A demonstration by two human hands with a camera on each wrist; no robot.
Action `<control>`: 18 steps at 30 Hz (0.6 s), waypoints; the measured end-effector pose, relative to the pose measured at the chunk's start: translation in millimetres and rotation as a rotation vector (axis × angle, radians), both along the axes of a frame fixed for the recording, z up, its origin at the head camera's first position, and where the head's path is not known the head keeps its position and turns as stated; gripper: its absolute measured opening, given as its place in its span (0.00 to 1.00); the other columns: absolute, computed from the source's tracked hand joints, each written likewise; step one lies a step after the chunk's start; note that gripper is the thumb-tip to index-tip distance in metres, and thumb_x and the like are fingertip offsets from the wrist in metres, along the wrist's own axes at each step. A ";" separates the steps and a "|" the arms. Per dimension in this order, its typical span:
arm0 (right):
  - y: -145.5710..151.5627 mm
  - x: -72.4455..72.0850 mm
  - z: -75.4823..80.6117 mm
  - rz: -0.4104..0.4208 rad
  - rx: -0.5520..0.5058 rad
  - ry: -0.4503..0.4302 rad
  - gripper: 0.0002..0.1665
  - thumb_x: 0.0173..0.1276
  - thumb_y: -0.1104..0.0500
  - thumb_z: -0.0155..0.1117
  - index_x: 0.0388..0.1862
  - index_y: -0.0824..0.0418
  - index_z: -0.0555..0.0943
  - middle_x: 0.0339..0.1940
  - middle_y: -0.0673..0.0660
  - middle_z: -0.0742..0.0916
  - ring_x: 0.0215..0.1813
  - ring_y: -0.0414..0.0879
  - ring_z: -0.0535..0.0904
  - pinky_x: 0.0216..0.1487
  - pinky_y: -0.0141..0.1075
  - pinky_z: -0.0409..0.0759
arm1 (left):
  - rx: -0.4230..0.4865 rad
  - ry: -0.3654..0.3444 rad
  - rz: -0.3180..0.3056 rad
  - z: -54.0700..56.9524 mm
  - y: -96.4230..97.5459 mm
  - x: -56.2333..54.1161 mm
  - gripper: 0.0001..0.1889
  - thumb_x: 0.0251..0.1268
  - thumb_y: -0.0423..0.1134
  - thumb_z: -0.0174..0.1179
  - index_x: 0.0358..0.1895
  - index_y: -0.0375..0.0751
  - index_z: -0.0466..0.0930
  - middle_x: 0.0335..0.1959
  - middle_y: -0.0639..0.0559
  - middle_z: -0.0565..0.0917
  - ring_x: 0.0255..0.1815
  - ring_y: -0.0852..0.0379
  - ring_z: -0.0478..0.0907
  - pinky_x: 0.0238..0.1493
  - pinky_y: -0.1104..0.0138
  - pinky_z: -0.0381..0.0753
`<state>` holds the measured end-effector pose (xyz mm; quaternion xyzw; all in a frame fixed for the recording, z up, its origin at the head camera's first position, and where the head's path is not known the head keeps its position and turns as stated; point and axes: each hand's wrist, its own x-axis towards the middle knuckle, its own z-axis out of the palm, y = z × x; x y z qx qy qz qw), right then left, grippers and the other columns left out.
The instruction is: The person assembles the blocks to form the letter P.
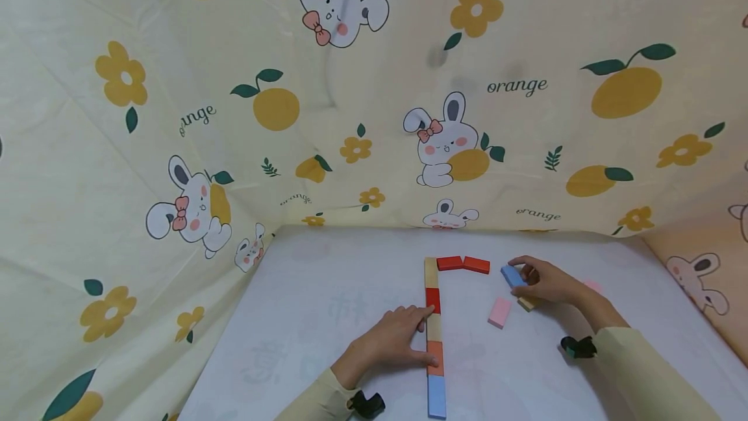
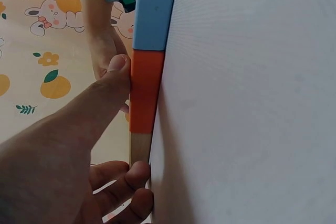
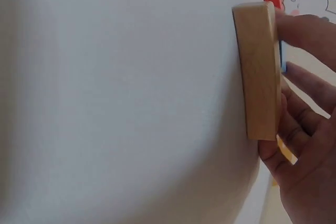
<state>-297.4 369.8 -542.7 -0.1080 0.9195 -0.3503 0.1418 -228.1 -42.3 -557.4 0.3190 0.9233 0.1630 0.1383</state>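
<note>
A straight row of end-to-end blocks runs away from me in the head view: a blue block (image 1: 436, 397), an orange block (image 1: 435, 351), a plain wooden one (image 1: 434, 328), a red one (image 1: 432, 295) and another wooden one (image 1: 430, 273). My left hand (image 1: 393, 338) lies along its left side, thumb touching the orange block (image 2: 144, 90) and index finger at the red one. To the right, my right hand (image 1: 546, 280) pinches a light blue block (image 1: 511, 276) between thumb and fingers. Just below that hand sits a loose wooden block (image 3: 257, 72).
Two red blocks (image 1: 449, 263) extend rightward from the row's far end, slightly angled to each other. A pink block (image 1: 499, 312) lies between the row and my right hand. Something pink (image 1: 593, 286) shows partly behind the right wrist. Patterned cloth (image 1: 374, 83) hangs behind the white table (image 1: 327, 278).
</note>
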 end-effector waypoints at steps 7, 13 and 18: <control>-9.0 4.9 0.0 -0.017 0.001 0.047 0.45 0.66 0.45 0.82 0.73 0.64 0.73 0.62 0.66 0.79 0.56 0.58 0.73 0.52 0.44 0.80 | -0.009 -0.007 0.009 0.2 0.6 0.6 0.54 0.56 0.76 0.70 0.85 0.62 0.62 0.71 0.62 0.77 0.64 0.61 0.72 0.71 0.54 0.74; -18.7 6.3 -2.7 -0.033 -0.010 0.043 0.46 0.65 0.44 0.83 0.74 0.63 0.73 0.62 0.65 0.79 0.56 0.56 0.74 0.53 0.45 0.81 | -0.010 -0.004 0.009 0.3 0.6 0.8 0.54 0.57 0.76 0.70 0.85 0.62 0.61 0.72 0.62 0.77 0.65 0.61 0.72 0.72 0.53 0.73; -24.7 7.4 -4.1 -0.043 -0.005 0.047 0.47 0.64 0.44 0.83 0.73 0.64 0.73 0.61 0.65 0.80 0.56 0.56 0.75 0.55 0.48 0.82 | -0.008 -0.004 0.010 0.1 0.8 0.8 0.54 0.57 0.76 0.70 0.85 0.62 0.61 0.71 0.62 0.77 0.64 0.62 0.72 0.72 0.54 0.74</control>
